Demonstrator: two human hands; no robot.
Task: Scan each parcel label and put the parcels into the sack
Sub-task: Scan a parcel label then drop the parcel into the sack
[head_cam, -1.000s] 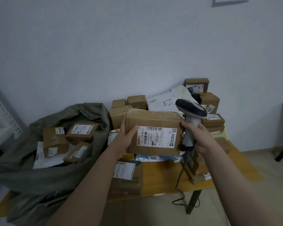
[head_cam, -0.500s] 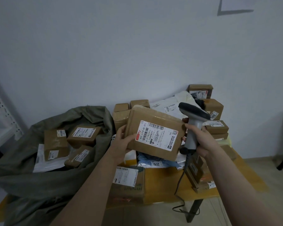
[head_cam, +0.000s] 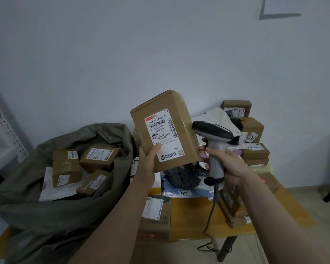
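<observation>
Left hand (head_cam: 148, 162): it grips the lower left corner of the parcel; the thumb lies on the front face and touches the label's edge, the other fingers are hidden behind the box.
Right hand (head_cam: 229, 166): its fingers are wrapped round the grey grip of the scanner.
Parcel (head_cam: 181, 113): a brown carton held up in the air above the table, between the sack and the scanner.
Parcel axis: the long side stands nearly upright, with the top end leaning a little to the left; the broad face is turned to the person.
Label (head_cam: 163, 134): white, on the front face, its long side along the box; the print reads upright, with barcodes in its upper part.
Scanner (head_cam: 212, 130): its dark head is just beside the parcel's right edge and points left.
Cable (head_cam: 211, 216): it hangs from the grip down past the table edge.
Sack (head_cam: 46, 212): olive green, open, to the left; several labelled cartons (head_cam: 99, 157) lie inside.
Table (head_cam: 194, 216): yellow-brown wood, with more parcels (head_cam: 253, 128) piled at the back right.
</observation>
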